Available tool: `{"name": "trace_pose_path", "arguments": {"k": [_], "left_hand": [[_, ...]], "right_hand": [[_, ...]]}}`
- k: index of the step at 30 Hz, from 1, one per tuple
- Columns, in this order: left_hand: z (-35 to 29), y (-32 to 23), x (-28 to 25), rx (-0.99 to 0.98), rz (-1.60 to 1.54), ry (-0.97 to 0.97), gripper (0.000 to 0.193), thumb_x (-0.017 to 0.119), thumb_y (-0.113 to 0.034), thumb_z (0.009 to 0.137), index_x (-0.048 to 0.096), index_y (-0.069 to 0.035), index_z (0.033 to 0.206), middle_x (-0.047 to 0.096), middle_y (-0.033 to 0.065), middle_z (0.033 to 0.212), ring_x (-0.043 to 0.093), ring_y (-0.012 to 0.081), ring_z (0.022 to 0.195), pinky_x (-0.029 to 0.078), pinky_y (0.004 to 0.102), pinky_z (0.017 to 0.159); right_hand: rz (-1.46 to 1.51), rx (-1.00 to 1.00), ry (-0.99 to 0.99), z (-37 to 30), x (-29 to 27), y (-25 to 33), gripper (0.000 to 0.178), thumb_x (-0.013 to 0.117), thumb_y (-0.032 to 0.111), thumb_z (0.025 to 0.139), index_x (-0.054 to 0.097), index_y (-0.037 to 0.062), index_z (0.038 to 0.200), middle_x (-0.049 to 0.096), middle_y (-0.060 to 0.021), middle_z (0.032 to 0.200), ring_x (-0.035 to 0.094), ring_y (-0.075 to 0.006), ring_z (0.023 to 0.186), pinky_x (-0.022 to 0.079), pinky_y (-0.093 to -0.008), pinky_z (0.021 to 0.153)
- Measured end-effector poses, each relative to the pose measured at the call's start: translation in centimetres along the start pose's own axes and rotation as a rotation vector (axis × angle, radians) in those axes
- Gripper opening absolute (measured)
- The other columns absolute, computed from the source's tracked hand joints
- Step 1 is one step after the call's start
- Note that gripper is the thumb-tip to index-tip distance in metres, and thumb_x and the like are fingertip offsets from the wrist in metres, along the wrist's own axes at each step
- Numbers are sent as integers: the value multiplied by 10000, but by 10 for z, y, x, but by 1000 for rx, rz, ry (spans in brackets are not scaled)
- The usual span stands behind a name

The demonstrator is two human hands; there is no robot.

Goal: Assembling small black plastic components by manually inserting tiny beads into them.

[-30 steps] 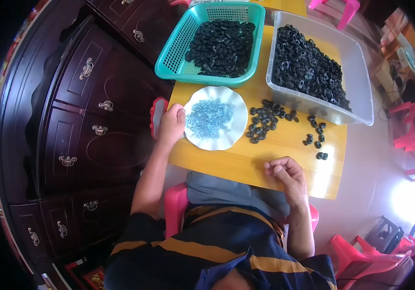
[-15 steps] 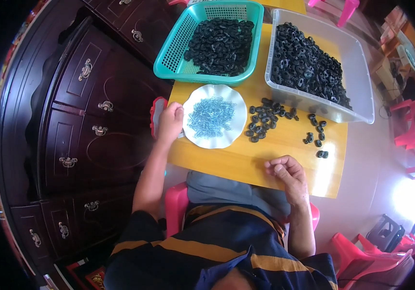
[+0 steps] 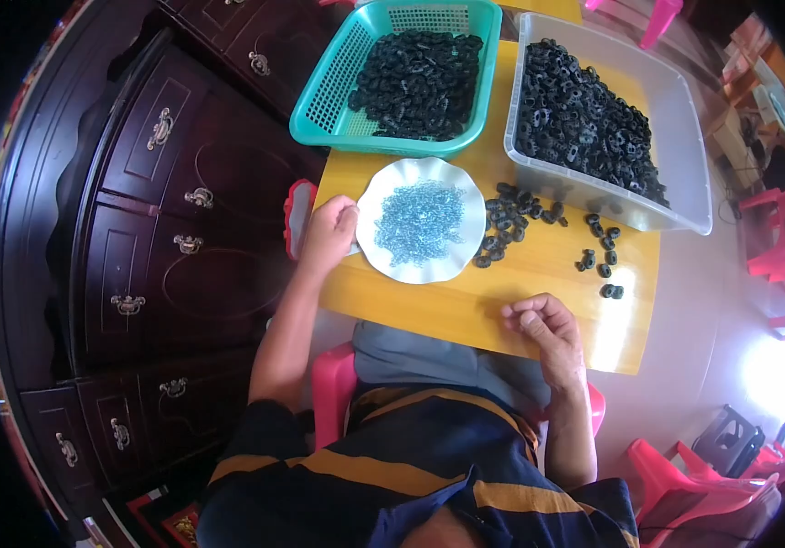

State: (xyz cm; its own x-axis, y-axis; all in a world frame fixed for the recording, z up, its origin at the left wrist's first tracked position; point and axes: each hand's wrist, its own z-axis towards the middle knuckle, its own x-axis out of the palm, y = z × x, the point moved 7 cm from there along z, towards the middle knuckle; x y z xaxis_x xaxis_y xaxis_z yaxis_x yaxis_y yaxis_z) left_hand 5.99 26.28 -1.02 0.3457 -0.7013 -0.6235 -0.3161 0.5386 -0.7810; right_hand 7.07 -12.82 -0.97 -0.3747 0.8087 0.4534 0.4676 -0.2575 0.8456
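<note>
A white plate with a wavy rim point(image 3: 371, 258) lies on the yellow table and holds a heap of small silvery-blue metal springs point(image 3: 420, 222). My left hand point(image 3: 330, 233) is closed at the plate's left rim, thumb and fingers pressed together on the edge. Right of the plate lies a loose cluster of small black plastic cord-lock pieces point(image 3: 507, 217), and several more point(image 3: 609, 245) are scattered farther right. Over the table's front edge, my right hand point(image 3: 552, 342) has its fingers curled and thumb close to the fingertips; anything between them is too small to make out.
A green plastic basket point(image 3: 319, 146) of black pieces stands at the back left. Beside it, a translucent bin point(image 3: 680, 183) is partly filled with similar pieces. Dark wooden drawers point(image 3: 137, 247) border the left side; pink plastic chairs point(image 3: 781, 237) stand on the right.
The plate with the springs has slid to the right, closer to the black pieces, and my left hand has moved slightly right with it. My right hand has stayed in place.
</note>
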Motion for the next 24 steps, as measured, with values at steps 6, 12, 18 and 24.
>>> {"name": "trace_pose_path", "arguments": {"k": [6, 12, 18, 24], "left_hand": [[-1, -13, 2, -48, -121, 45, 150, 571, -116, 974, 621, 23, 946, 599, 65, 697, 569, 128, 618, 456, 319, 594], [-3, -1, 8, -75, -89, 86, 158, 573, -125, 979, 626, 23, 962, 620, 74, 701, 614, 143, 641, 467, 326, 596], [-6, -20, 2, 138, 100, -78, 131, 564, -127, 976, 637, -21, 1000, 683, 183, 818, 694, 334, 749, 514, 408, 671], [-20, -55, -11, 251, 256, -230, 121, 575, -103, 974, 633, -22, 1042, 712, 199, 915, 721, 350, 835, 548, 386, 714]], "right_hand": [[-1, 0, -10, 0, -2, 0, 151, 610, 96, 1009, 650, -10, 1108, 723, -122, 1087, 668, -174, 959, 515, -314, 940], [-5, 4, -6, 0, -1, 2, 153, 610, 100, 1009, 649, -10, 1109, 724, -120, 1083, 666, -171, 955, 514, -312, 935], [-21, 9, 4, 1, 3, 3, 149, 609, 104, 1010, 648, -5, 1104, 724, -115, 1088, 665, -164, 953, 509, -306, 932], [-13, -9, -17, 4, -4, -2, 148, 612, 101, 1006, 649, -3, 1105, 724, -111, 1097, 665, -164, 952, 507, -306, 937]]}}
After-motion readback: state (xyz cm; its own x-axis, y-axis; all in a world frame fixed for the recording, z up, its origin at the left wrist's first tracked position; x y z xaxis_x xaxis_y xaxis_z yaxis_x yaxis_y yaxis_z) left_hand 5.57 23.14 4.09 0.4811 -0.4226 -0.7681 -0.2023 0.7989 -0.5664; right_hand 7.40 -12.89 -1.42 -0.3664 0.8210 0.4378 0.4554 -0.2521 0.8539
